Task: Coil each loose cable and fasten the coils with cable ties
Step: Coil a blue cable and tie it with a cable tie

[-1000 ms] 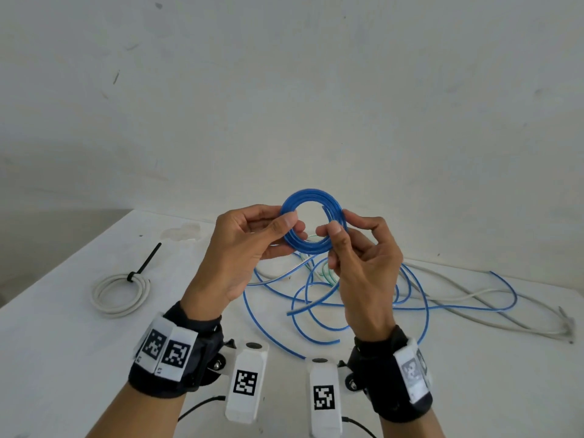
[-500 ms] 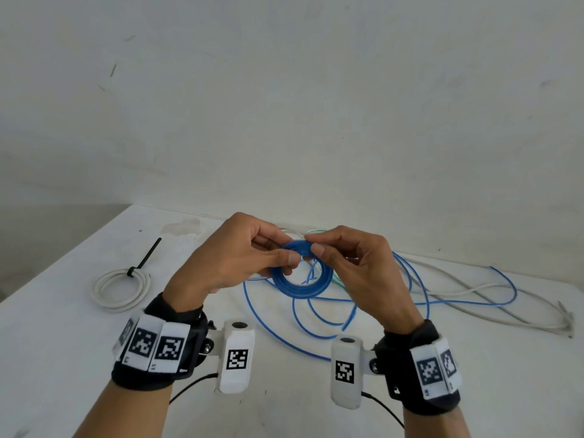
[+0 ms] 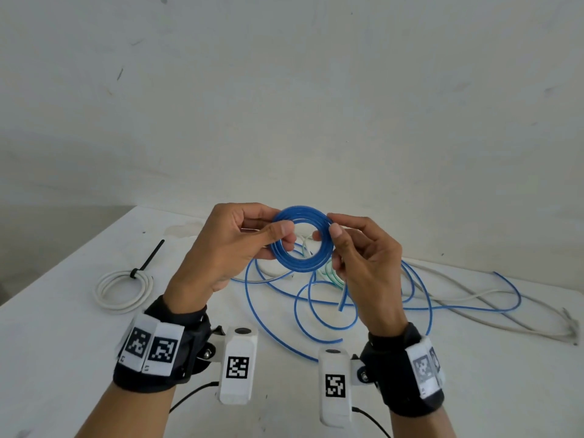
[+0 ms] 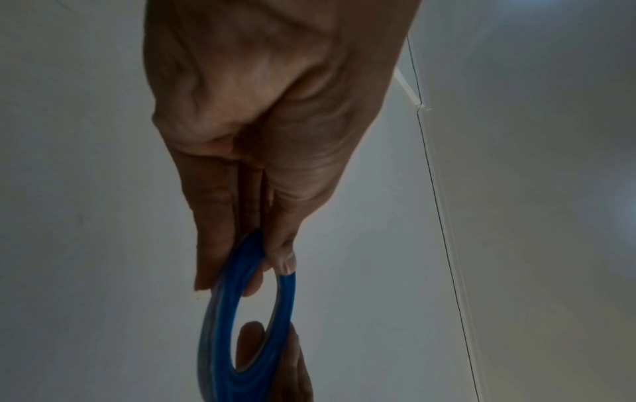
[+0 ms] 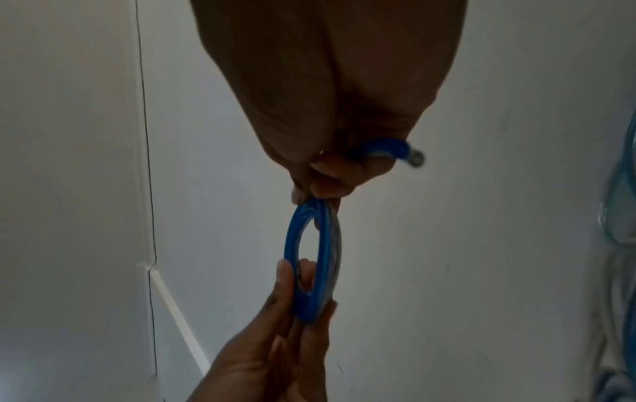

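Observation:
A small blue cable coil [image 3: 300, 241] is held up above the white table [image 3: 63, 343] between both hands. My left hand [image 3: 278, 235] pinches its left side with thumb and fingers; the coil [image 4: 247, 321] shows edge-on in the left wrist view. My right hand [image 3: 331, 238] pinches the right side, and the cable's free end [image 3: 342, 298] hangs down past that palm. In the right wrist view the coil [image 5: 313, 258] sits between both hands, with the cut end [image 5: 413, 157] sticking out beside the fingers.
A white coil [image 3: 123, 289] bound with a black cable tie [image 3: 148, 260] lies at the left. Loose blue cable [image 3: 316, 314] sprawls under my hands, and a grey-white cable [image 3: 505, 314] trails to the right. A greenish cable [image 3: 328, 273] lies among them.
Both hands have lifted the blue coil up and turned it face-on after dipping it lower half a second ago. The free end now hangs from the right hand.

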Demonstrator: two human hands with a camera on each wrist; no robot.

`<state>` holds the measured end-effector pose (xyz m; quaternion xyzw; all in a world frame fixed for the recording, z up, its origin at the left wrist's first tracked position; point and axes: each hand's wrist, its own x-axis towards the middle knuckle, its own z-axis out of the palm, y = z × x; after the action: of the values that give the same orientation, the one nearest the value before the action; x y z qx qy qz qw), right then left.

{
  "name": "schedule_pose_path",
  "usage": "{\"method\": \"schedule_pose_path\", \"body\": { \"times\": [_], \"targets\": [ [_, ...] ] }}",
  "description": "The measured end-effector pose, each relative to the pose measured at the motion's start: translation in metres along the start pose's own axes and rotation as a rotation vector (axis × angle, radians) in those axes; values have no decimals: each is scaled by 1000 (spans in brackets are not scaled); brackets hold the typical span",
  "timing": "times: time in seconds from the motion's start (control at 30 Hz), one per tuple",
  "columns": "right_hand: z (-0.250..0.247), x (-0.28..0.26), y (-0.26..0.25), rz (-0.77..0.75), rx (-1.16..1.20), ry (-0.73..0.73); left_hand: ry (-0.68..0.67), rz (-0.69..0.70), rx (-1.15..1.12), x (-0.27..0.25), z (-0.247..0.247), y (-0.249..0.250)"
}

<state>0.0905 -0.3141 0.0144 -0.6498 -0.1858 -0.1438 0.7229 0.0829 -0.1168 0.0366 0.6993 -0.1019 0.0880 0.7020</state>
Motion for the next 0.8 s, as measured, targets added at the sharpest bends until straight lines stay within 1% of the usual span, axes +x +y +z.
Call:
{"method": "schedule_pose_path", "body": {
  "times": [0.1, 0.17, 0.23, 0.3, 0.37, 0.5, 0.57, 0.67, 0.73, 0.8],
  "targets": [
    [7, -2, -2, -12, -12, 22, 50, 14, -44, 0, 3, 1],
    [9, -3, -3, 8, -52, -37, 87, 14, -85, 0, 2, 2],
    [9, -2, -4, 17, -61, -71, 86, -6, -122, 1, 1, 2],
    [4, 0, -3, 11, -46, -49, 36, -42, -125, 1, 2, 2],
    [-2, 1, -2, 10, -65, -65, -42, -70, -81, 1, 2, 0],
    [-12, 2, 1, 18, -213, -209, -205, -123, 21, -1, 0, 0],
    [-14, 2, 1, 11, -259, -253, -248, -133, 67, -2, -1, -1],
    [-16, 1, -3, -9, -284, -281, -258, -163, 131, -1, -5, -2],
    [-13, 0, -4, -7, -300, -290, -235, -179, 146, -1, -6, -3],
    [-11, 1, -3, -10, -315, -263, -200, -160, 147, -1, -5, -4]
  ]
}}
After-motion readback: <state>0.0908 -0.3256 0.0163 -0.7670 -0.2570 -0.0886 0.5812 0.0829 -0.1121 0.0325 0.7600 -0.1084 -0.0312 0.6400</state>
